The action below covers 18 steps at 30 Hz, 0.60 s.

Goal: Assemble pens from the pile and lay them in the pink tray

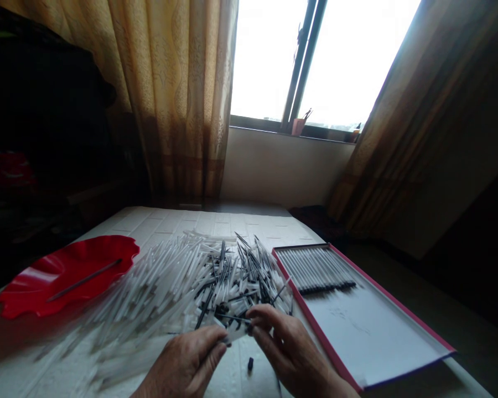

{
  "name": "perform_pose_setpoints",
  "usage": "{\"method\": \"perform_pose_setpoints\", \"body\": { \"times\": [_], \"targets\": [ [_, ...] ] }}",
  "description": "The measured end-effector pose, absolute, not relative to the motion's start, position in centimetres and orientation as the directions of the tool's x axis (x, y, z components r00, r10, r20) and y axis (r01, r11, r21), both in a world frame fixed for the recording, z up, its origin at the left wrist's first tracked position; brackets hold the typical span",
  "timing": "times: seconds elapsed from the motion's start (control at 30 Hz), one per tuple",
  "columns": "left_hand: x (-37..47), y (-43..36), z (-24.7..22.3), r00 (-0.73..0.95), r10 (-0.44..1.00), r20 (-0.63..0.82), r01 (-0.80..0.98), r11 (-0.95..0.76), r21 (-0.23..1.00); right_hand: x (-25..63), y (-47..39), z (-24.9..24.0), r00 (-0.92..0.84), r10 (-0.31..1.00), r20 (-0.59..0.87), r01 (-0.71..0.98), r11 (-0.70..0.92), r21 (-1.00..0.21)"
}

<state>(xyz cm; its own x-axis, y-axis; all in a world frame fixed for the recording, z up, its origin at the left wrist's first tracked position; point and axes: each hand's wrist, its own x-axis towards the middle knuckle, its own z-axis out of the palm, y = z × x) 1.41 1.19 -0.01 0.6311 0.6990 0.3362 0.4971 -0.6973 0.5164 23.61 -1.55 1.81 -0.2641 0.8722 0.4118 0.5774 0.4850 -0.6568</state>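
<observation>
Between my hands, at the bottom middle, is a short translucent white piece (236, 333). My left hand (191, 356) pinches its left end between thumb and fingers. The fingertips of my right hand (286, 342) close on its right end. Just beyond them lies a heap of black and white pen parts (249, 271), with many clear tubes (161, 276) spread to its left. A small black cap (250, 364) rests on the table between my hands. To the right, a shallow box with a red rim (315, 320) holds a row of pens (321, 268) with black ends.
A red wavy-edged plate (78, 265) with one thin rod (85, 280) stands at the left of the white table (133, 221). Behind the table are curtains (182, 83) and a window, with a pink cup (298, 126) on the sill.
</observation>
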Motion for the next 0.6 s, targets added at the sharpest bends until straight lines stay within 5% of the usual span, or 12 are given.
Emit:
{"method": "perform_pose_setpoints", "body": {
  "times": [0.27, 0.6],
  "targets": [
    [1.57, 1.11, 0.22, 0.648, 0.696, 0.310, 0.501, -0.695, 0.515, 23.69, -1.52, 1.95, -0.310, 0.851, 0.425, 0.608, 0.521, -0.599],
    [1.46, 0.93, -0.14, 0.677, 0.611, 0.410, 0.449, -0.785, 0.427, 23.33, -1.37, 1.47, -0.325, 0.908, 0.266, 0.724, 0.420, -0.548]
  ]
}}
